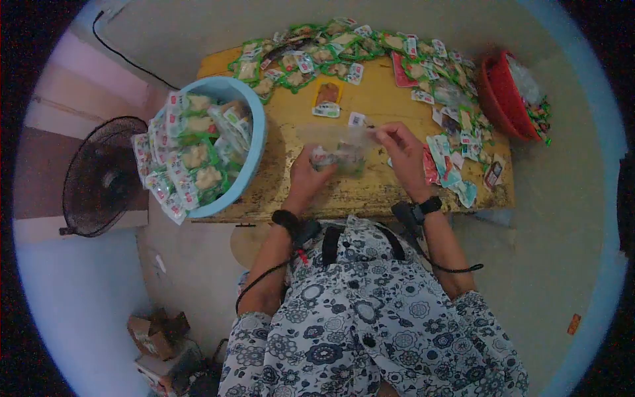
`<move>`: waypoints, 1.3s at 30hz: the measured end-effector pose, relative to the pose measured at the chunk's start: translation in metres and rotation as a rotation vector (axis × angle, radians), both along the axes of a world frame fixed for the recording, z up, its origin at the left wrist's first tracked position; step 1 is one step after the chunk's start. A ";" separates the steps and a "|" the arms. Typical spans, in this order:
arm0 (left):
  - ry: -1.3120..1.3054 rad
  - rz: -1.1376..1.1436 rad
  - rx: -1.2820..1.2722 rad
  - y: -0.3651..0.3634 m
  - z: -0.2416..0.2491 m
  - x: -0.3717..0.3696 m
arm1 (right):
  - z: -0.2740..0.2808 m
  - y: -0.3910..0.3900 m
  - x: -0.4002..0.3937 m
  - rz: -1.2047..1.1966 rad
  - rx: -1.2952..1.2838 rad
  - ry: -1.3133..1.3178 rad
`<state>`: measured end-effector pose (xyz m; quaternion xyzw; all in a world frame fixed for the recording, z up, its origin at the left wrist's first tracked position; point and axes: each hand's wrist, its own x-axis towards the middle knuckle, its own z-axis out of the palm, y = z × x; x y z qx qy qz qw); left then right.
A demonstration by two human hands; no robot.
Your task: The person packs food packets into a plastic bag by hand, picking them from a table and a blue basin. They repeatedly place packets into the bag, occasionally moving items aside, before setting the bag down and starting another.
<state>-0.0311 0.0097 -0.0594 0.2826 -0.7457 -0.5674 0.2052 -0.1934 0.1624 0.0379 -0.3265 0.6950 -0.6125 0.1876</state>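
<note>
Over the wooden table [284,122], my left hand [308,180] is closed around the lower part of a clear plastic bag [338,137]. Small packets with white and green print show inside the bag, partly hidden by my fingers and blurred. Thumb and fingers of my right hand [405,153] pinch the bag's upper right corner. Just beyond the bag lie a yellow-edged food packet [327,96] and a small white packet [357,120]. Pink and light-blue packets [444,162] rest to the right of my right hand.
Many green-and-white food packets [344,46] line the table's back and right edges. A light-blue basin [256,119] full of similar packets stands at the left, beside a black fan [99,178]. Red baskets [496,99] sit at the right, and cardboard boxes [155,334] on the floor.
</note>
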 end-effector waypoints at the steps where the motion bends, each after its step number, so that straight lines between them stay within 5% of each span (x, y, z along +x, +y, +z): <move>1: 0.006 -0.026 -0.024 -0.002 0.000 0.005 | -0.005 0.002 0.000 0.006 0.008 0.020; 11: -0.118 -0.128 0.184 0.002 0.035 0.016 | 0.009 0.000 0.001 0.214 -0.017 -0.014; 14: 0.137 -0.212 0.235 0.001 -0.001 0.015 | 0.009 -0.001 -0.001 0.221 -0.018 -0.092; 21: 0.052 -0.270 0.375 -0.001 -0.009 0.016 | 0.010 -0.015 -0.010 0.206 0.144 0.000; 23: 0.141 -0.272 0.494 0.000 -0.025 0.015 | 0.000 -0.022 -0.018 0.170 0.159 0.004; 29: 0.028 -0.295 0.235 -0.002 -0.012 0.020 | -0.057 -0.029 -0.051 0.162 0.299 0.219; 32: 0.131 -0.312 0.512 -0.001 -0.025 0.019 | -0.083 -0.029 -0.062 0.206 0.510 0.202; 39: -0.037 -0.292 0.300 -0.003 -0.024 0.025 | -0.114 -0.028 -0.067 0.325 0.582 0.160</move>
